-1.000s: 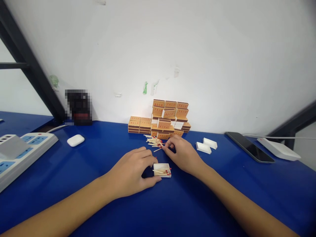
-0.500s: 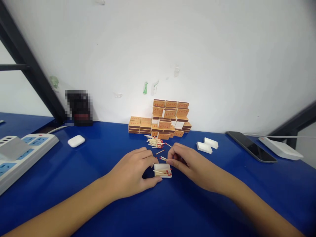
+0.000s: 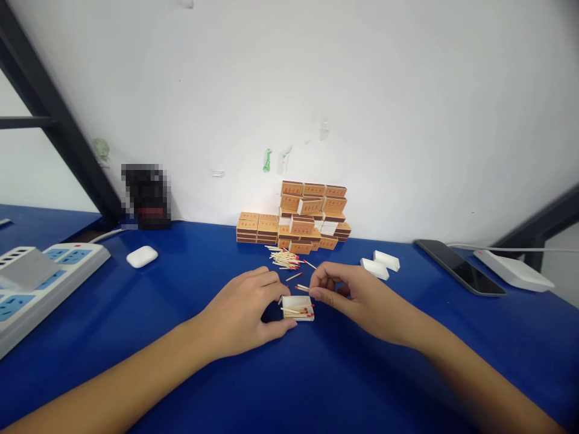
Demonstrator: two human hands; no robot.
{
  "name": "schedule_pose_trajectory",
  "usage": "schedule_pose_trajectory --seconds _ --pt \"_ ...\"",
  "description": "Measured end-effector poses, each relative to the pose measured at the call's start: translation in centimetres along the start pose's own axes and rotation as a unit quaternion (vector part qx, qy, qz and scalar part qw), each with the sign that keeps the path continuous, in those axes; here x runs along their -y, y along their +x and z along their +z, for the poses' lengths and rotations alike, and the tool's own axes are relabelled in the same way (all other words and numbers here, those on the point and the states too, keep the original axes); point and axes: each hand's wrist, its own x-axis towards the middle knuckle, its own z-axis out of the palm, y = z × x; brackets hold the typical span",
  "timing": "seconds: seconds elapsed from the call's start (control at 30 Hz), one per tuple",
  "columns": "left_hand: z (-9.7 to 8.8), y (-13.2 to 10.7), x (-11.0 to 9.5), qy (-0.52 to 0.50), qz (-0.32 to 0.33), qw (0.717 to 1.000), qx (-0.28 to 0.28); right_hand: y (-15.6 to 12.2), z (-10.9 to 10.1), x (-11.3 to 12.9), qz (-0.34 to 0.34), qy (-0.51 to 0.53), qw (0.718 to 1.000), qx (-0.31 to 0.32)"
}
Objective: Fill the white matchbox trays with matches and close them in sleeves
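Observation:
A small white matchbox tray (image 3: 298,307) lies on the blue table (image 3: 136,337) with a few red-tipped matches in it. My left hand (image 3: 242,313) rests beside it, thumb and fingers closed on the tray's left end. My right hand (image 3: 350,295) hovers at the tray's right end, thumb and forefinger pinching a couple of matches (image 3: 302,287) just above it. A loose heap of matches (image 3: 284,259) lies a little farther back, in front of stacked orange matchboxes (image 3: 307,217) against the wall.
Two white trays (image 3: 379,265) lie to the right, then a dark phone (image 3: 459,275) and a white flat device (image 3: 513,271). On the left are a white earbud case (image 3: 142,256) and a power strip (image 3: 36,286). Black frame bars stand at both sides.
My right hand drew back from the match heap with matches pinched and came to the tray's right end. My left hand stayed on the tray.

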Motion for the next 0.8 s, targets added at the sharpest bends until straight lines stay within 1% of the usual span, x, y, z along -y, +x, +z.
schedule_pose_trajectory --seconds 0.23,0.4,0.53,0.6,0.67,0.73,0.8 --pt "0.1 0.0 0.1 -0.003 0.002 1.000 -0.008 0.3 -0.4 -0.6 0.001 -0.007 1.000 -0.004" --pt "0.2 -0.1 0.2 0.001 0.006 1.000 -0.010 0.1 0.6 0.2 -0.052 -0.064 0.996 -0.023" --pt "0.2 -0.1 0.3 -0.003 0.001 1.000 -0.011 0.0 0.8 0.3 -0.079 -0.080 0.993 -0.018" --pt "0.1 -0.1 0.2 -0.002 0.000 1.000 -0.013 0.1 0.7 -0.1 -0.072 -0.106 0.991 -0.030" --pt "0.2 -0.1 0.2 0.000 0.006 1.000 -0.014 0.2 0.6 -0.8 -0.051 -0.133 0.989 -0.038" --pt "0.2 -0.1 0.1 -0.001 0.014 1.000 -0.013 0.2 0.6 -1.4 -0.026 -0.138 0.990 -0.021" --pt "0.3 -0.1 0.0 0.000 0.018 1.000 -0.010 0.1 0.6 -1.8 -0.011 -0.127 0.992 0.008"
